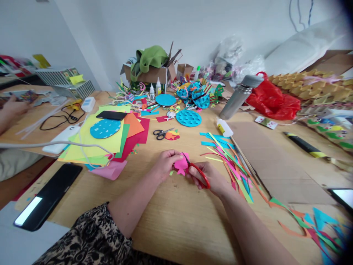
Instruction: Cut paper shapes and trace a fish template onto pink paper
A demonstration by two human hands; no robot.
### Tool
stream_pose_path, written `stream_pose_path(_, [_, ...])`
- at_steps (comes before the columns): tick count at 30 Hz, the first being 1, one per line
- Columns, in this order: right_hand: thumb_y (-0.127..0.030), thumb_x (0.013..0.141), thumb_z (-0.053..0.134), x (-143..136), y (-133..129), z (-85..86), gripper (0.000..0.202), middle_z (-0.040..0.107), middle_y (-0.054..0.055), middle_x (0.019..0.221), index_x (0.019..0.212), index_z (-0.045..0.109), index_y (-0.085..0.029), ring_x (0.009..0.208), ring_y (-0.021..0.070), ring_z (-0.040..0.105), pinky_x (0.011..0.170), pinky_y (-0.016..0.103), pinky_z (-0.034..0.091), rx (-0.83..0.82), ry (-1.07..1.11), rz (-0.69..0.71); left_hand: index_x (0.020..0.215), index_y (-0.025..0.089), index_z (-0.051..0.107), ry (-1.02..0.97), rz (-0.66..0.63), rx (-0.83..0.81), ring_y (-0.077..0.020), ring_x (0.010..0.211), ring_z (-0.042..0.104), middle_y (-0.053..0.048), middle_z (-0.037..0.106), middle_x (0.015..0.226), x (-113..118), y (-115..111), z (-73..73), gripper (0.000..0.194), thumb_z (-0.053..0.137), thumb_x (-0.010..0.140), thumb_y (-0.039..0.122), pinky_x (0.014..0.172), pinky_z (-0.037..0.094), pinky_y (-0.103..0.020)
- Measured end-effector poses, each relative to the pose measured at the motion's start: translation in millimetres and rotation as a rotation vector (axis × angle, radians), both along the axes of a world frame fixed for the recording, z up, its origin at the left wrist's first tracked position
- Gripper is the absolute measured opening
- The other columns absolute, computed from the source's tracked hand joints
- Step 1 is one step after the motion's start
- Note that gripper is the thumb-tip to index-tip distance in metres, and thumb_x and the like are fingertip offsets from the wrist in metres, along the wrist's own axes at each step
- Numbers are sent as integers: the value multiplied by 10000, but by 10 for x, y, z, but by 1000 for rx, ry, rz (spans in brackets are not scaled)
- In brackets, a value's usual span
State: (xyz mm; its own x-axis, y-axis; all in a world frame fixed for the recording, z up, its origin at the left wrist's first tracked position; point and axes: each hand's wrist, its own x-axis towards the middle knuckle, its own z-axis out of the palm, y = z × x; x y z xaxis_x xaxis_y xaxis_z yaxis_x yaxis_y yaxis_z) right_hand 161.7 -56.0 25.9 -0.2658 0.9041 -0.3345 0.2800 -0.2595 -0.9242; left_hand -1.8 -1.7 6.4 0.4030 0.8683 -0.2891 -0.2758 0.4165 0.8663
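Observation:
Between my two hands is a pink paper cutout (180,165) with a rounded body and a forked, tail-like end. My left hand (167,162) pinches its left edge between thumb and fingers. My right hand (205,175) is wrapped round the handles of red-handled scissors (203,179). Their blades lie at the top right of the pink paper; whether they are parted I cannot tell. Just beyond my hands, black-handled scissors (160,134) rest beside small orange and red paper cutouts (172,135). A small green scrap (171,173) lies under my left hand.
Coloured paper sheets (78,147) and a phone (48,197) lie left; paper strips (228,162), a glue bottle (224,127), cardboard (271,158) and a steel flask (237,98) stand or lie right. Blue paper discs (189,118) sit behind. Another person's hand (15,108) is far left.

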Motion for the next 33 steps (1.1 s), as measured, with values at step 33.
stream_pose_path(33, [-737,665,628,-25,-4,49,560,487,-37,453,627,535,-186,378,98,445,388,216,315,6,-20,-9,693,133,590,7,-13,-13,-81,470,483,6,563,581,2,-17,29,222,735,621,285,406,341,-194])
